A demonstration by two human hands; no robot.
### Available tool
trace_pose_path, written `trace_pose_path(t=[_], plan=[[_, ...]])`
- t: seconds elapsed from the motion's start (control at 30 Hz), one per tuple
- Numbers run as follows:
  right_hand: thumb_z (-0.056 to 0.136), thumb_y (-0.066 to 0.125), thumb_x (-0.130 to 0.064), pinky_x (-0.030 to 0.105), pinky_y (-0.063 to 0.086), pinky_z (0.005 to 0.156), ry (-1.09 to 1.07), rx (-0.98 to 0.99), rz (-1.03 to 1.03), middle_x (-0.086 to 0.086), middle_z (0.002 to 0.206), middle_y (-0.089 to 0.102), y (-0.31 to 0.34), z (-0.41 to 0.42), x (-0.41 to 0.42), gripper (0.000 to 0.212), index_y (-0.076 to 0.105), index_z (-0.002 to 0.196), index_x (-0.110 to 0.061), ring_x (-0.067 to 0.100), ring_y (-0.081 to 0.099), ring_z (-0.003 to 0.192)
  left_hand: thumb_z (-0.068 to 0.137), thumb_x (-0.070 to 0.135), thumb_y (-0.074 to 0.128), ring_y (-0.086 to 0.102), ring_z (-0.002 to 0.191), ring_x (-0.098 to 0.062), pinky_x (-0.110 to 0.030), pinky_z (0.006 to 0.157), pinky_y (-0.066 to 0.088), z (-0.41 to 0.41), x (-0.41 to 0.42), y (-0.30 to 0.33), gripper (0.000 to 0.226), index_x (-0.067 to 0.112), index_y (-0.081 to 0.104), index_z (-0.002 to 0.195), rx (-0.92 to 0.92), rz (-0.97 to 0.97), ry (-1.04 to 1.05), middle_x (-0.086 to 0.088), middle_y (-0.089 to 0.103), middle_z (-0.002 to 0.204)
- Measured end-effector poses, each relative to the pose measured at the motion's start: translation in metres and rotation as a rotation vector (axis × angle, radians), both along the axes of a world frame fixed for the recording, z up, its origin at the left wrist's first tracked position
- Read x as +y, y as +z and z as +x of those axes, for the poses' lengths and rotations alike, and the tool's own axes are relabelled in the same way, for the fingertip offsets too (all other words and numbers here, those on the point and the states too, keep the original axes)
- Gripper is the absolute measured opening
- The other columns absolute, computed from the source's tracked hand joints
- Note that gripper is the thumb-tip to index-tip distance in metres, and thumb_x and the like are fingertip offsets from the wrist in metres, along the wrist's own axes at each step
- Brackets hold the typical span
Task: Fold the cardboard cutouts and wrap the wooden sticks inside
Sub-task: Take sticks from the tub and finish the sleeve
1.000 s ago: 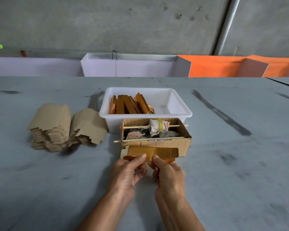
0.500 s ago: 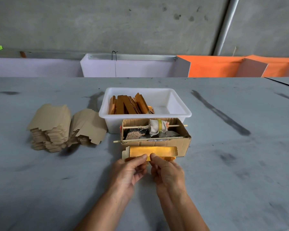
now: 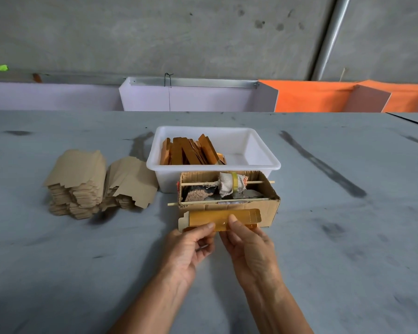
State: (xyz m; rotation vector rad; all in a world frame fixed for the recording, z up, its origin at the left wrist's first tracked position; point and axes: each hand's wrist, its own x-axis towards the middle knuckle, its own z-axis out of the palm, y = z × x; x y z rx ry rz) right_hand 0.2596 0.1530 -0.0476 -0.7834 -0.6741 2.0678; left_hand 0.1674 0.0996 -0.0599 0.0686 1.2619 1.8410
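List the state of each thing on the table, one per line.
gold cutout: partly folded, pinched by both hands
left hand: pinching the cutout
right hand: pinching the cutout
white tub: open, holding upright folded gold pieces
cardboard box: open, skewers across it
flat cutouts: stacked, unfolded

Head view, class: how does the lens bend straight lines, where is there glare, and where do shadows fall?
Head view: wide-angle distortion tilts the wall pipe and stretches the forearms; the golden cutout pinched by the left hand and right hand shines with mild glare; soft shadows lie beside the stacked cutouts; light is even and diffuse, the focus mostly sharp.
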Motion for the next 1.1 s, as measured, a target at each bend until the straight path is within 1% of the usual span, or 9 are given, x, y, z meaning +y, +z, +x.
trace_pose_path(t=[0.07,0.2,0.37,0.53,0.67,0.77,0.9,1.0,1.1], plan=[[0.075,0.067,-0.002,0.034,0.054,0.081,0.027,-0.028,0.013,0.009,0.083,0.073,0.002,0.006,0.0,0.015,0.066,0.089,-0.006,0.021,0.07,0.079,0.069,-0.004,0.068,0.056,0.041,-0.011,-0.019,0.042,0.049,0.0,-0.001,0.001,0.008,0.0,0.062,0.071,-0.018,0.017,-0.005,-0.007,0.062,0.051],[0.078,0.07,-0.004,0.032,0.048,0.07,0.041,-0.271,0.139,0.006,0.082,0.074,0.005,0.01,-0.005,0.01,0.068,0.087,-0.009,0.019,0.071,0.077,0.056,0.007,0.071,0.059,0.044,-0.012,-0.021,0.044,0.051,0.003,-0.003,0.004,0.019,0.0,0.064,0.072,0.022,0.038,-0.051,-0.007,0.064,0.054],[0.079,0.07,-0.001,0.029,0.043,0.065,-0.037,-0.365,0.184,-0.002,0.063,0.07,0.014,0.005,-0.003,0.01,0.065,0.077,-0.009,0.011,0.067,0.063,0.068,0.01,0.07,0.061,0.049,-0.013,-0.023,0.049,0.053,0.0,-0.006,0.004,0.017,0.004,0.065,0.082,0.068,0.063,-0.032,-0.007,0.066,0.06],[0.078,0.073,-0.007,0.03,0.043,0.067,-0.003,-0.393,0.226,-0.002,0.065,0.072,0.021,0.007,0.002,0.01,0.065,0.075,-0.013,0.014,0.069,0.068,0.07,0.004,0.071,0.055,0.045,-0.011,-0.022,0.045,0.05,-0.005,-0.008,0.006,0.004,0.008,0.069,0.069,0.203,0.087,0.059,-0.006,0.062,0.057],[0.078,0.073,-0.011,0.031,0.044,0.066,-0.006,-0.408,0.254,-0.001,0.063,0.07,0.036,0.012,0.014,0.012,0.064,0.072,-0.016,0.009,0.067,0.059,0.075,0.0,0.068,0.052,0.043,-0.01,-0.021,0.042,0.047,-0.013,-0.011,0.013,0.012,0.007,0.07,0.065,0.292,0.083,0.1,-0.006,0.06,0.053],[0.079,0.072,-0.009,0.027,0.045,0.06,0.028,-0.489,0.346,-0.003,0.059,0.069,0.047,0.014,0.026,0.007,0.066,0.079,-0.012,0.005,0.064,0.052,0.078,-0.001,0.067,0.051,0.043,-0.01,-0.02,0.041,0.045,-0.021,-0.009,0.023,0.009,0.005,0.068,0.07,0.376,0.059,0.1,-0.003,0.06,0.051],[0.078,0.073,-0.005,0.023,0.048,0.048,0.089,-0.568,0.5,0.006,0.075,0.071,0.061,0.01,0.036,0.009,0.068,0.085,-0.009,0.015,0.067,0.059,0.077,0.004,0.072,0.054,0.044,-0.007,-0.019,0.042,0.048,-0.035,-0.001,0.045,0.006,0.008,0.068,0.074,0.43,0.014,0.162,-0.001,0.064,0.052],[0.08,0.071,-0.005,0.021,0.049,0.048,0.176,-0.659,0.643,0.005,0.069,0.07,0.071,0.005,0.042,0.007,0.068,0.077,-0.011,0.015,0.066,0.057,0.077,0.007,0.073,0.056,0.043,-0.007,-0.019,0.041,0.048,-0.048,0.009,0.06,0.008,0.007,0.067,0.072,0.505,-0.022,0.237,0.0,0.064,0.052],[0.079,0.073,-0.009,0.013,0.04,0.042,0.246,-0.753,0.718,-0.001,0.059,0.066,0.081,-0.004,0.052,0.014,0.068,0.067,-0.013,0.005,0.057,0.049,0.083,0.012,0.07,0.057,0.046,-0.01,-0.02,0.041,0.049,-0.058,0.021,0.072,0.015,0.007,0.065,0.069,0.596,-0.026,0.318,-0.002,0.063,0.052]])
